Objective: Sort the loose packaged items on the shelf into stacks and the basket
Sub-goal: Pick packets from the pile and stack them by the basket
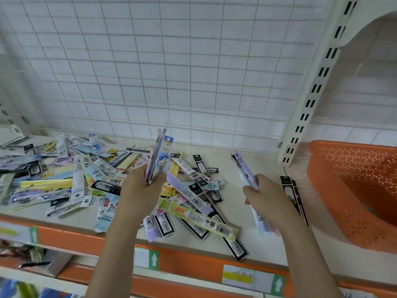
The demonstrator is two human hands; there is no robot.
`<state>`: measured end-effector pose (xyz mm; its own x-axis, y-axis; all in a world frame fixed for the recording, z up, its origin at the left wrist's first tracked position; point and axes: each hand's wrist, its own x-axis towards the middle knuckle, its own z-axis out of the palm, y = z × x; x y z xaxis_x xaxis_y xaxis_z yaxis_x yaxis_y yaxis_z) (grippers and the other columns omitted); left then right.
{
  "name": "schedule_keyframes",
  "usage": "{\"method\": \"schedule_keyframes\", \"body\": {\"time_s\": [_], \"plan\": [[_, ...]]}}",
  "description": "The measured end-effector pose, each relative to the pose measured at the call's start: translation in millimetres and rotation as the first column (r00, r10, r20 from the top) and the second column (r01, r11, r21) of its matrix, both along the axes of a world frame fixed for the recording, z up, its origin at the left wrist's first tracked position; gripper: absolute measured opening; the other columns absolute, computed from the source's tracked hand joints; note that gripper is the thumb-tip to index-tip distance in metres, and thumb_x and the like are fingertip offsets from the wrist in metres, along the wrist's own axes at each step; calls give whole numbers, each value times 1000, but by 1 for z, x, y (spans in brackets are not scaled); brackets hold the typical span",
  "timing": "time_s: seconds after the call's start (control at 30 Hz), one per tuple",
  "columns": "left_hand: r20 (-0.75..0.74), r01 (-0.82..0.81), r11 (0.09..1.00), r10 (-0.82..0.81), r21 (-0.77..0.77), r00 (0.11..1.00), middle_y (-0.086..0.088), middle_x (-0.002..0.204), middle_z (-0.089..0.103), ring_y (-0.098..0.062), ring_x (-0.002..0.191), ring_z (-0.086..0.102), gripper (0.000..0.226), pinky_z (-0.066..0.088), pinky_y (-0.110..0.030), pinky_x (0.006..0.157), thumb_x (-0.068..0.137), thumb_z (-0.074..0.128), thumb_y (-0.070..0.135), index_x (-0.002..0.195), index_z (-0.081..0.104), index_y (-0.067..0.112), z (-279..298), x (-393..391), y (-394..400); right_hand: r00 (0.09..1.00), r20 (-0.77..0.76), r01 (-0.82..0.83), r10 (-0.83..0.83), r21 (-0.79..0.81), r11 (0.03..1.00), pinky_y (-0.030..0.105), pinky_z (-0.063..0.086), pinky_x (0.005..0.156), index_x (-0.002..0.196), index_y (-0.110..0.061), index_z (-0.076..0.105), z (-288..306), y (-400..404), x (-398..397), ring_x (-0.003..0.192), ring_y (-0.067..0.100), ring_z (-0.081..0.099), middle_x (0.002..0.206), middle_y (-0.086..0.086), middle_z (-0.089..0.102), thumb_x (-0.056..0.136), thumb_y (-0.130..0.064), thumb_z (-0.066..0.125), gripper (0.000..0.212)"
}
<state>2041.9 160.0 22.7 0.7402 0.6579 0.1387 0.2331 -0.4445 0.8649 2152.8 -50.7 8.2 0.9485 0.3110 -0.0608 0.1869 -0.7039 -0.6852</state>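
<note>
I see my left hand (141,186) raised over the middle of the shelf (253,168), fingers curled round a small bunch of narrow packets (160,155) held upright. My right hand (265,194) hangs nearer the shelf's right end, clamped on a pastel packet (249,179) that slants from above the fist down toward the front edge. The loose pile (90,179) sprawls over the left and middle of the shelf, a few long packets poking past the front lip. Bare shelf shows between the pile and two black packets (290,190) lying beside the orange basket (352,186), which sits at the right end. A white wire grid (171,72) backs the shelf; an orange price rail (193,261) runs along its front.
</note>
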Motion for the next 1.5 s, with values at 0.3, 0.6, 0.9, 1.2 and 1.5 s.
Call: {"method": "schedule_keyframes", "body": {"time_s": [0.3, 0.6, 0.9, 1.2, 1.5], "plan": [[30, -53, 997, 54, -54, 998, 5, 54, 45, -17, 52, 41, 22, 31, -27, 50, 96, 45, 18, 87, 57, 3, 6, -14, 36, 994, -95, -25, 48, 230, 973, 24, 34, 57, 68, -10, 64, 18, 25, -15, 47, 6, 43, 51, -8, 52, 89, -31, 57, 30], [-17, -14, 999, 13, -53, 1000, -4, 61, 37, -19, 51, 34, 11, 26, -29, 48, 94, 43, 10, 89, 50, 3, 17, -20, 88, 1000, 28, -5, 1, 133, 991, 27, 32, 53, 70, -10, 52, 22, 78, -22, 52, 13, 43, 56, -2, 48, 87, -41, 59, 36], [-20, 78, 996, -79, -50, 997, -5, 59, 33, -19, 53, 31, 34, 26, -30, 51, 96, 44, 30, 68, 36, 12, 11, -30, 131, 989, 76, -98, 124, -284, 954, 27, 30, 52, 63, -21, 36, 5, 137, -27, 58, 14, 45, 61, -6, 41, 81, -44, 64, 40], [-53, 151, 988, -153, -37, 987, -5, 55, 31, -18, 49, 28, 39, 24, -30, 51, 97, 44, 27, 63, 31, 11, 3, -26, 144, 984, 176, 39, 7, -256, 966, 28, 23, 46, 56, -17, 30, 14, 140, -25, 48, 15, 34, 53, -2, 33, 87, -34, 59, 46], [-31, 195, 981, -195, -3, 980, -16, 66, 54, -26, 59, 51, 27, 35, -29, 54, 98, 40, 23, 75, 47, 10, -8, -13, 120, 977, 193, -43, 89, -233, 971, 31, 27, 53, 62, -18, 35, 17, 95, -39, 54, 18, 39, 56, -2, 39, 85, -44, 58, 41]]}}
